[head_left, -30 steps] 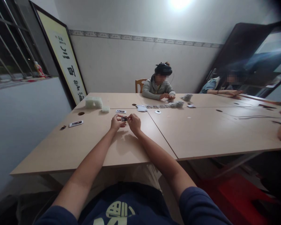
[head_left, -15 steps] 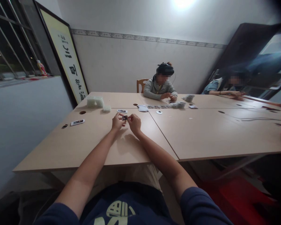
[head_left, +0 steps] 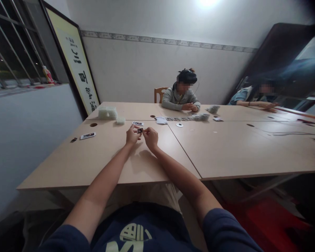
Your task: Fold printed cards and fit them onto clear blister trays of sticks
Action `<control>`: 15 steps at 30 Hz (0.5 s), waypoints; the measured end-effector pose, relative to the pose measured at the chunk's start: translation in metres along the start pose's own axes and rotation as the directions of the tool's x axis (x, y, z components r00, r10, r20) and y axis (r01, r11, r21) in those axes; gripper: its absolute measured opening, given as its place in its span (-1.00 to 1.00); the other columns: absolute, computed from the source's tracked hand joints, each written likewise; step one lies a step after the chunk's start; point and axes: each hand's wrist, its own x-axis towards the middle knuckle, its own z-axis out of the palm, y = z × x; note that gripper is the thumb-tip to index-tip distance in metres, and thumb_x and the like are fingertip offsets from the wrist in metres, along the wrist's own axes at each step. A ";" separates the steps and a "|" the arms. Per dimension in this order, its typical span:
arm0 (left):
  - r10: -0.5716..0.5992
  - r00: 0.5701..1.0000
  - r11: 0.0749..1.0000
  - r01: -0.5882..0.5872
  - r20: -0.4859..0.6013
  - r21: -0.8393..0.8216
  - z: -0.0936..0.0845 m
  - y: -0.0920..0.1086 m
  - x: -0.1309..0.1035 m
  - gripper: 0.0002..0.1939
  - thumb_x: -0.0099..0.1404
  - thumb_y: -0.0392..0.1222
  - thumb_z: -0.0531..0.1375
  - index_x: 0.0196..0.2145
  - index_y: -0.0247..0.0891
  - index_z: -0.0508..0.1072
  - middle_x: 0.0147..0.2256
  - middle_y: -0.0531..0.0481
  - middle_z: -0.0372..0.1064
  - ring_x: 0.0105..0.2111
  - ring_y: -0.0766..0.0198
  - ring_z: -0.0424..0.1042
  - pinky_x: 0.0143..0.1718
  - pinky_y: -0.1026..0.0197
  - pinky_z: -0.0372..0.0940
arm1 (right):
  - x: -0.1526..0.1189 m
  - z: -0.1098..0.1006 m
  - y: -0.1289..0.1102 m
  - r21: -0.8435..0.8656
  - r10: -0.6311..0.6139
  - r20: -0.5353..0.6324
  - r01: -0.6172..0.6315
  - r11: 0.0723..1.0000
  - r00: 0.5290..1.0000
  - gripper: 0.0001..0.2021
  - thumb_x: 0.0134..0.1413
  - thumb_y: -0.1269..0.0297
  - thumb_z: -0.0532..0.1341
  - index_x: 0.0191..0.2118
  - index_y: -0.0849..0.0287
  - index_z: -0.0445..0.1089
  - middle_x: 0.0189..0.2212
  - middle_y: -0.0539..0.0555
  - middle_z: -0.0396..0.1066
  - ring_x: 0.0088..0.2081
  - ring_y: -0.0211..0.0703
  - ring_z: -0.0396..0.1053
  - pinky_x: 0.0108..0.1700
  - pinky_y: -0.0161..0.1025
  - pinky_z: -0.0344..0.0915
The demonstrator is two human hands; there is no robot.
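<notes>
Sm. dark rect. piece [head_left: 140,130], pale-edged; held btwn L hand [head_left: 132,134] & R hand [head_left: 151,138].

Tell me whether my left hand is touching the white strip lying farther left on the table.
Apart. The head view shows bare tabletop between the left hand and the white strip.

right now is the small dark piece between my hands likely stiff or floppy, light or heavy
The small dark piece shows no visible sag between the left hand and right hand, so it's probably fairly stiff. It's tiny beside them, so likely light. Its flat-looking, angular outline suggests it would slide rather than roll if pushed.
</notes>
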 end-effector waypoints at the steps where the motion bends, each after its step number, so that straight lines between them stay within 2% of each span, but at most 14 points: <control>1: 0.002 1.000 1.000 -0.002 -0.004 0.000 0.000 0.000 0.000 -0.66 0.42 -0.10 0.22 0.07 -0.30 0.41 -0.05 -0.12 0.44 -0.18 0.18 0.50 -0.19 0.06 0.48 | 0.000 0.000 0.000 0.003 0.004 -0.002 -0.004 1.000 1.000 -0.86 0.12 0.40 0.28 -0.45 0.18 0.35 -0.49 -0.08 0.37 -0.42 -0.23 0.32 -0.31 -0.28 0.19; 15: 0.020 0.996 0.998 -0.024 -0.085 -0.051 0.004 -0.002 0.000 -0.68 0.42 -0.11 0.22 0.05 -0.31 0.41 -0.08 -0.11 0.44 -0.22 0.21 0.50 -0.24 0.10 0.48 | -0.003 0.003 -0.003 0.041 0.023 -0.017 -0.022 0.999 1.000 -0.87 0.08 0.35 0.22 -0.48 0.11 0.34 -0.51 -0.02 0.41 -0.43 -0.16 0.34 -0.35 -0.27 0.15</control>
